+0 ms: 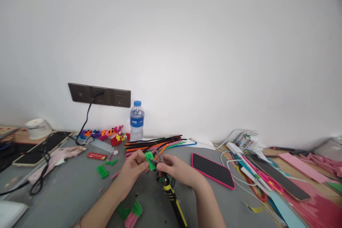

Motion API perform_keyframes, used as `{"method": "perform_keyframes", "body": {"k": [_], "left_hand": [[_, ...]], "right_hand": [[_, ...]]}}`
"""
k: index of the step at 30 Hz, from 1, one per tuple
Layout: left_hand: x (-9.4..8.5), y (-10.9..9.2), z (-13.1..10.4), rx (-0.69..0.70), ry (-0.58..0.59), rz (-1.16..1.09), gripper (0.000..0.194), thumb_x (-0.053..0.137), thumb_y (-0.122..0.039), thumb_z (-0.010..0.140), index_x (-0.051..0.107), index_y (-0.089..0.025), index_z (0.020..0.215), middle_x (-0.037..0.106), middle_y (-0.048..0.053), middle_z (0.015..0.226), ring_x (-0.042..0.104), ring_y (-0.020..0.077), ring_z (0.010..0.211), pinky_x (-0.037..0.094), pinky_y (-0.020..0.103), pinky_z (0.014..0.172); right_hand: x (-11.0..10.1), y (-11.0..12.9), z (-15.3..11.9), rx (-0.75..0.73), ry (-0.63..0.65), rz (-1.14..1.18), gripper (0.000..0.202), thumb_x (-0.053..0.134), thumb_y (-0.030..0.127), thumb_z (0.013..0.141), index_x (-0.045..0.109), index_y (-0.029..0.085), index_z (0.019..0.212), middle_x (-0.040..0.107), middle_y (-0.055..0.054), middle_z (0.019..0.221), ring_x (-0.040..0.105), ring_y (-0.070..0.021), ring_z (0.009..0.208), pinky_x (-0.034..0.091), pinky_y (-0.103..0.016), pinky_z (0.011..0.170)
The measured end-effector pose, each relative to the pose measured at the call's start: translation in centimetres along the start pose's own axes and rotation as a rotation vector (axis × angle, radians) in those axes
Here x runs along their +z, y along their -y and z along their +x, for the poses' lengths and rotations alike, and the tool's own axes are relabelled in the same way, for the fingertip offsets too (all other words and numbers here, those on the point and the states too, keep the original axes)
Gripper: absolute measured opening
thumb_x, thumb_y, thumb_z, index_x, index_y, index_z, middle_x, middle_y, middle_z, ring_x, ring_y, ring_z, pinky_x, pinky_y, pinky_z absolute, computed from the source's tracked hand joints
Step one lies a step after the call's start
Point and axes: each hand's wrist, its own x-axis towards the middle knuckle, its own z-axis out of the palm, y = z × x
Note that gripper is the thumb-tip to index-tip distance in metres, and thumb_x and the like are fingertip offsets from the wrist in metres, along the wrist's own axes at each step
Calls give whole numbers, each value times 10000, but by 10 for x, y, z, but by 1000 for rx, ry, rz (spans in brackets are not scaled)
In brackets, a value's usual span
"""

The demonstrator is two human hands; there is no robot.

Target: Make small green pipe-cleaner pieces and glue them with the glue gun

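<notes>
My left hand (135, 164) is closed, pinching a small bundle of folded green pipe cleaner (150, 160) between thumb and fingers. Right beside it, my right hand (176, 169) is closed around the head of a pair of pliers (173, 199) with black and yellow handles. The metal jaws point up and away, touching or very near the green bundle; their exact contact is hidden by my fingers. Below my left wrist lies a pink and green pipe cleaner bundle (133, 215). More green pieces (102, 171) rest to the left on the grey mat.
Loose colored pipe cleaners (155, 144) lie behind my hands, with a water bottle (136, 123) near the wall. A pink-cased phone (213, 170) is at right, near white cables and pink scissors (272, 183). A red utility-knife-like item (96, 156) and black cord (44, 171) lie left.
</notes>
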Motion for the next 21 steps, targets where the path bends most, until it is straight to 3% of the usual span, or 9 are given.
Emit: {"method": "perform_keyframes", "body": {"k": [21], "left_hand": [[1, -2, 1, 0, 21, 10, 352, 871, -321, 596, 548, -190, 646, 535, -67, 574, 498, 104, 573, 396, 220, 581]], "right_hand": [[0, -2, 1, 6, -6, -16, 446, 599, 606, 806, 646, 180, 928, 669, -33, 790, 592, -204, 746, 439, -296, 716]]}}
